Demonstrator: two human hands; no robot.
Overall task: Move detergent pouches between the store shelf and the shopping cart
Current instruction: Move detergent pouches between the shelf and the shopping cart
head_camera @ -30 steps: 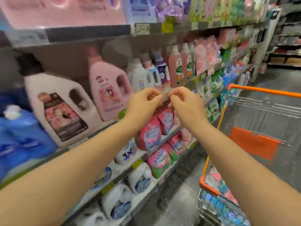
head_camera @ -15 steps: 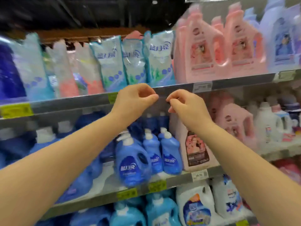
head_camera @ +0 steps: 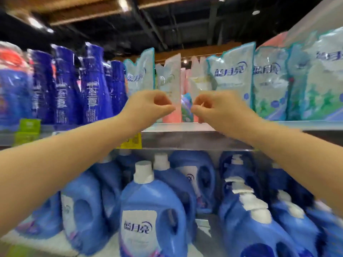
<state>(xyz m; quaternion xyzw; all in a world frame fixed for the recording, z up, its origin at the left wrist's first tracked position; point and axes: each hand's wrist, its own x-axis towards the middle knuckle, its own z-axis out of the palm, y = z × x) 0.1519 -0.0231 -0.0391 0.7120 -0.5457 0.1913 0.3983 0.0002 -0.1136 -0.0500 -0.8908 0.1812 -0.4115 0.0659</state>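
Note:
Pale blue-green detergent pouches (head_camera: 230, 75) stand upright in a row on the upper shelf (head_camera: 187, 139), with pink pouches (head_camera: 171, 115) behind them in the gap. My left hand (head_camera: 148, 106) and right hand (head_camera: 220, 108) are raised side by side in front of that gap, just above the shelf edge. The fingers of both are curled with thumb against fingertips, and I see nothing held in either. A small colourful pouch (head_camera: 186, 106) shows between the two hands, farther back. The shopping cart is out of view.
Dark blue pouches (head_camera: 92, 84) fill the upper shelf to the left. Blue detergent jugs (head_camera: 152, 216) with white caps crowd the shelf below my arms. Yellow and green price tags (head_camera: 132, 141) hang on the shelf edge. Dark ceiling beams are overhead.
The view has swung left and up, from the cart and pink jugs to the pouch shelf. Both hands stayed close together, curled, and rose to the level of the pouches.

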